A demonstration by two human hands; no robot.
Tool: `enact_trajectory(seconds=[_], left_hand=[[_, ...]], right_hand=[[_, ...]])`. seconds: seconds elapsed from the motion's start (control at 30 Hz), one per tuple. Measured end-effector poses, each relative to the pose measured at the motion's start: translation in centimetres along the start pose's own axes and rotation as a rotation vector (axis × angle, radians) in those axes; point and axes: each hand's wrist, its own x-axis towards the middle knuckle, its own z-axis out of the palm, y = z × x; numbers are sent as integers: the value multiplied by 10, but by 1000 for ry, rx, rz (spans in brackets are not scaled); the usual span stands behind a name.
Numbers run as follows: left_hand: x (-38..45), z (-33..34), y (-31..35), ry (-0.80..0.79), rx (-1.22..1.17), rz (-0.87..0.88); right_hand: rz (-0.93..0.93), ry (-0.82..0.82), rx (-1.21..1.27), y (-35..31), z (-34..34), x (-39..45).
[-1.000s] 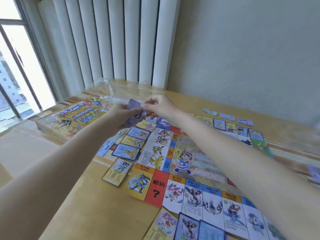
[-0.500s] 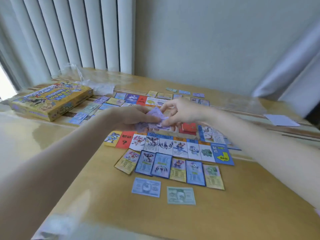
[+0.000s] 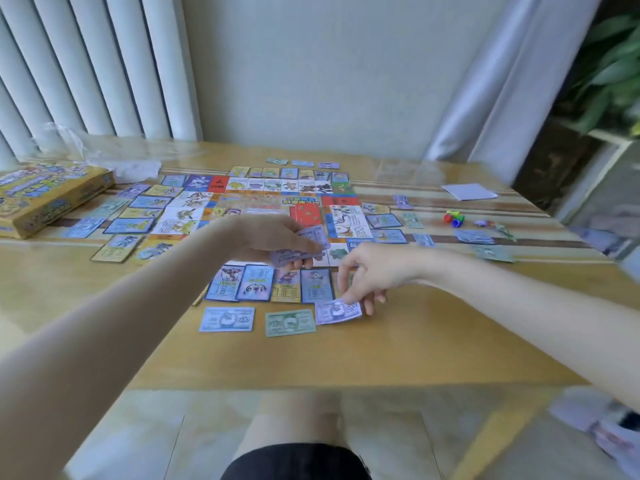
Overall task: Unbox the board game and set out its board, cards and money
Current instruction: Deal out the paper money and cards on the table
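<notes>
Right hand [image 3: 367,278] pinches a purple banknote [image 3: 337,311] down beside the green banknote [image 3: 290,322]; left hand [image 3: 277,237] grips a stack of purple notes [image 3: 301,249] above the board [image 3: 263,199].

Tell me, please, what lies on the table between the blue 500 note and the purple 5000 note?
In the head view, one green note lies between the blue 500 note and the purple 5000 note, which the right hand pinches.

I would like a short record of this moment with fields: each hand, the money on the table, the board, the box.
left hand: holds a stack of purple notes above the board
right hand: pinches a purple 5000 note, at the table
money laid out: blue 500 note, green note, then the purple one, in a row
board: unfolded, cards along its edges
box: far left, closed
</notes>
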Motion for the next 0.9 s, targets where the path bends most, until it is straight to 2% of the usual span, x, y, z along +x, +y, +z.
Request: enact_trajectory(seconds=[0.13,0.27,0.43,0.53,0.67,0.8,0.9], left_hand=[[-1,12,4,22,12,5],[1,18,8,42,-28,-14],[11,25,17,88,-126,16],[23,34,25,107,-129,40],[41,46,34,97,94,77],[56,60,47,69,165,105],[68,72,60,7,184,145]], right_hand=[[-6,35,-206,8,15,-2],[-25,158,-355,0,9,-7],[-47,449,-22,1,-14,-6],[-44,474,-48,7,-18,-3],[-86,532,102,17,-20,6],[-63,664,149,31,-30,2],[-74,648,226,46,-42,-8]])
